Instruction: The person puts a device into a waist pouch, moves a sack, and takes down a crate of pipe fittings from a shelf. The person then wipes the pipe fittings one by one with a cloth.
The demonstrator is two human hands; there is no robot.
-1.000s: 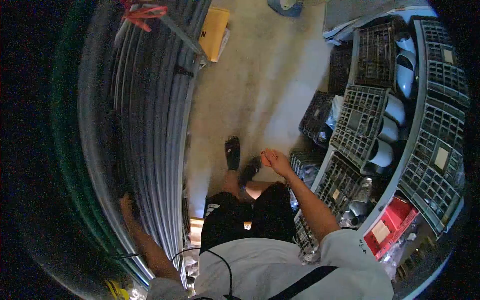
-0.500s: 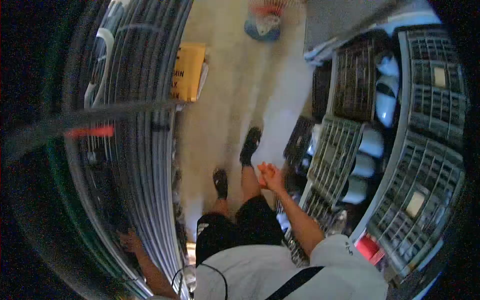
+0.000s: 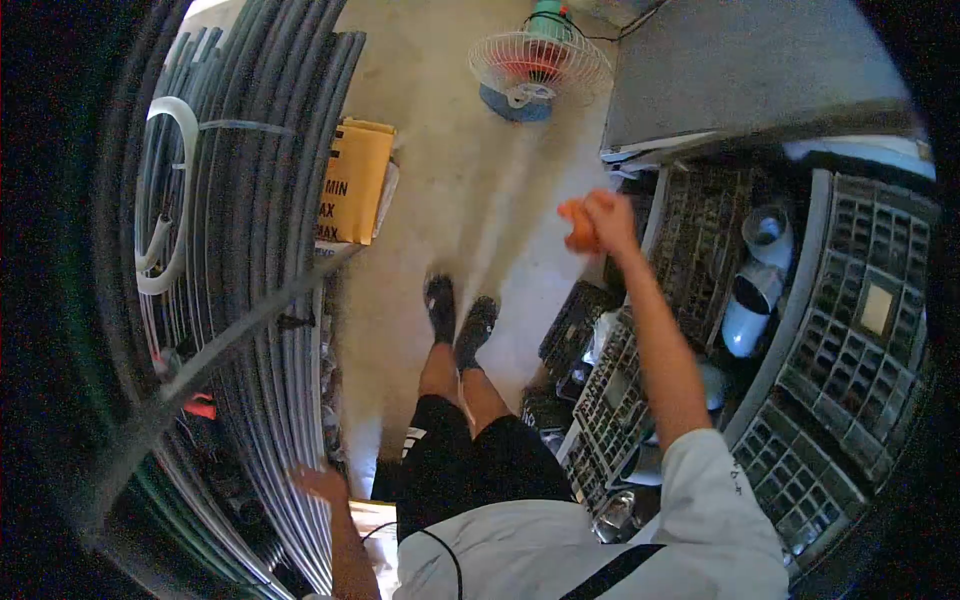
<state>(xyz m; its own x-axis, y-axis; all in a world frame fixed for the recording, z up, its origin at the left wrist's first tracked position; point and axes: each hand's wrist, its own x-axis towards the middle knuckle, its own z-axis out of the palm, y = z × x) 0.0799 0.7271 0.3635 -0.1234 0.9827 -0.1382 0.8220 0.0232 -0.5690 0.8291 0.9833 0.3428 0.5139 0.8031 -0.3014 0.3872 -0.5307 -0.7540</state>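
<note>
My right hand [image 3: 608, 222] reaches forward over the floor beside the crates on the right. Its fingers are closed round a small orange object [image 3: 579, 226], too blurred for me to tell its kind. My left hand [image 3: 322, 484] is low on the left, fingers stretched apart and holding nothing. It is nearest to a rack of long grey pipes [image 3: 265, 330]; whether the fingertips touch them I cannot tell. A dark bar [image 3: 215, 350] crosses slantwise in front of the pipes.
A caged fan [image 3: 540, 65] stands on the floor ahead. A yellow box [image 3: 357, 185] with black lettering sits by the pipes. Along the right are black grid crates [image 3: 850, 295] and grey pipe elbows [image 3: 752, 300]. A grey panel [image 3: 740, 70] is at upper right.
My right hand has moved forward and to the right, away from my leg. My left hand has shifted right and slightly down. My feet have changed position, and the view has turned, showing more of the fan.
</note>
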